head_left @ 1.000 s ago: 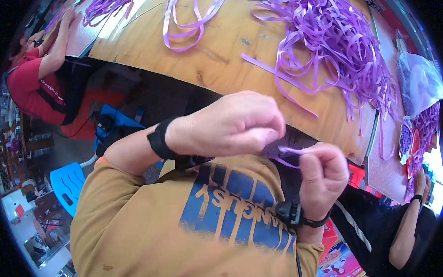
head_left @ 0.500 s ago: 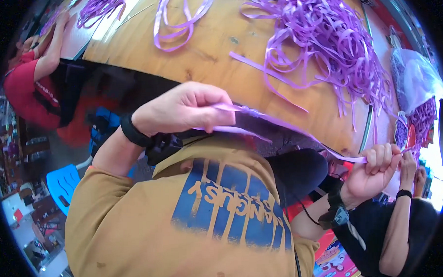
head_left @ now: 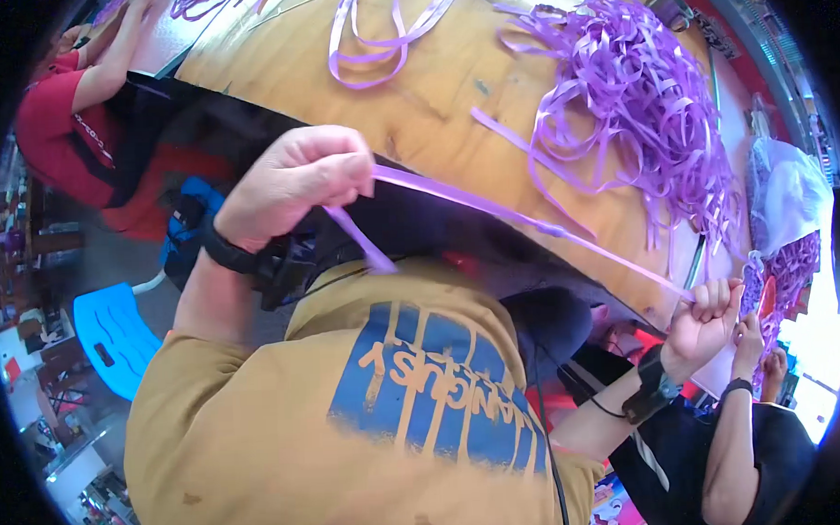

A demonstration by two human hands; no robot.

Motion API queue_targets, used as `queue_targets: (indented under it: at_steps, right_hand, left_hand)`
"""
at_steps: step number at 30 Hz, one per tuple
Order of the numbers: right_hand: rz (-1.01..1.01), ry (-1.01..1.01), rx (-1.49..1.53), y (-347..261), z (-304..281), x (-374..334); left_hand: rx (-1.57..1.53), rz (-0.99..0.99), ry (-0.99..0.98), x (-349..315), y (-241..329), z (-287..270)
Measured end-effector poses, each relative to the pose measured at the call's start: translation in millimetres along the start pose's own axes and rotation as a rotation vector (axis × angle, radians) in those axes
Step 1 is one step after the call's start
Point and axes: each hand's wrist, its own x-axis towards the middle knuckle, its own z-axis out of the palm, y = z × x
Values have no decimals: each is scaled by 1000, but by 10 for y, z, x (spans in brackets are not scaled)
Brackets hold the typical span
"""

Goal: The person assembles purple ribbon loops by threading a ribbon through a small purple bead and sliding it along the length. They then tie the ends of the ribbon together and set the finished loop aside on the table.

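Note:
A purple ribbon [head_left: 464,198] runs nearly straight between my two hands, along the near edge of the wooden table. My left hand [head_left: 315,174] is closed on it at the left, and a loose tail hangs below those fingers. At the right, my right hand [head_left: 706,322] is closed in a fist round the other end. A small knot or fold [head_left: 550,228] shows along the stretched part. Beyond, on the tabletop, lies a big tangled heap of purple ribbons [head_left: 618,98].
A looped purple ribbon [head_left: 369,79] rests on the wooden table [head_left: 441,67]. A blue stool [head_left: 117,338] stands at the left. One person in a red shirt [head_left: 64,131] sits far left, another in black [head_left: 778,444] at right. A clear plastic bag [head_left: 787,189] is at the right.
My left hand has moved left and up, and the ribbon between my hands is now straighter and tighter. The right hand has shifted slightly. The view has shifted a little.

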Motion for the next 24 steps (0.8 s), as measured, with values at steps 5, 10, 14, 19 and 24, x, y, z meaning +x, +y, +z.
queue_targets:
  at_steps: [5, 10, 14, 19, 24]
  right_hand:
    - [-384, 221, -1155, -629, -513, 332]
    - [-396, 125, -1997, 600, 602, 236]
    - [279, -471, -1195, 1512, 1345, -155]
    - [555, -369, -784, 1770, 1457, -254]
    - [385, -264, -1032, 1701, 1347, -258]
  left_hand:
    - [16, 40, 19, 46, 22, -196]
    - [148, 74, -130, 223, 21, 180]
    - [174, 61, -279, 319, 20, 497]
    - [400, 360, -235, 388, 51, 620]
    - [418, 290, -266, 427, -61, 552]
